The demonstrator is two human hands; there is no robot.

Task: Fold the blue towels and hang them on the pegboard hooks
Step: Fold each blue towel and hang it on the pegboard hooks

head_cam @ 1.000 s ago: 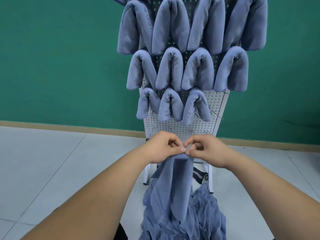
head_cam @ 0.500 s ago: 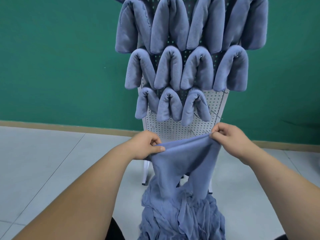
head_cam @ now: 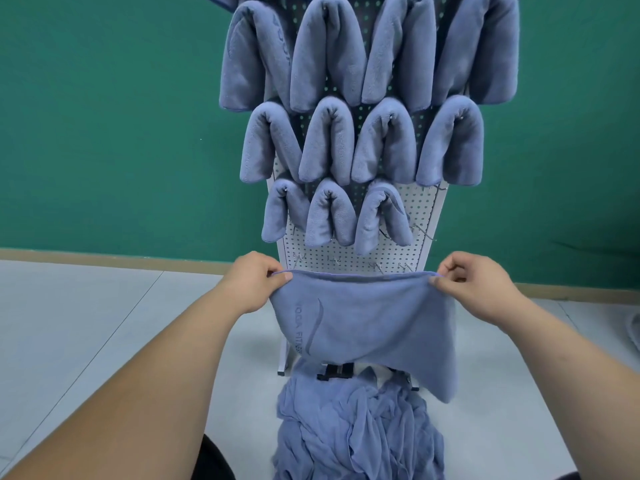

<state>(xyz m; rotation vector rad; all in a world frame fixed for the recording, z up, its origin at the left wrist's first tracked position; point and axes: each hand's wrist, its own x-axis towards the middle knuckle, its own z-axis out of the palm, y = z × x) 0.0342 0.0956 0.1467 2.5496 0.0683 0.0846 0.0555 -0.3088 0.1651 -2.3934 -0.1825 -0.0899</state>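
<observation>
A blue towel (head_cam: pixel 367 320) hangs stretched flat between my hands, its printed logo facing me at the left. My left hand (head_cam: pixel 254 278) pinches its top left corner and my right hand (head_cam: pixel 474 282) pinches its top right corner. Behind it stands the white pegboard (head_cam: pixel 420 209), with several folded blue towels (head_cam: pixel 327 143) draped over hooks in three rows. Bare hooks (head_cam: pixel 401 266) show along the board just above the held towel and at the right of the lowest row. A crumpled pile of blue towels (head_cam: pixel 356 431) lies on the floor below.
The pegboard stands on the grey tiled floor (head_cam: pixel 104 323) against a green wall (head_cam: pixel 104 116). Black clips (head_cam: pixel 334 370) sit at the stand's base. A pale object (head_cam: pixel 635 330) is cut off at the right edge.
My hands have moved apart from touching each other, spreading the bunched towel out flat between them, and its lower part has lifted off the pile.
</observation>
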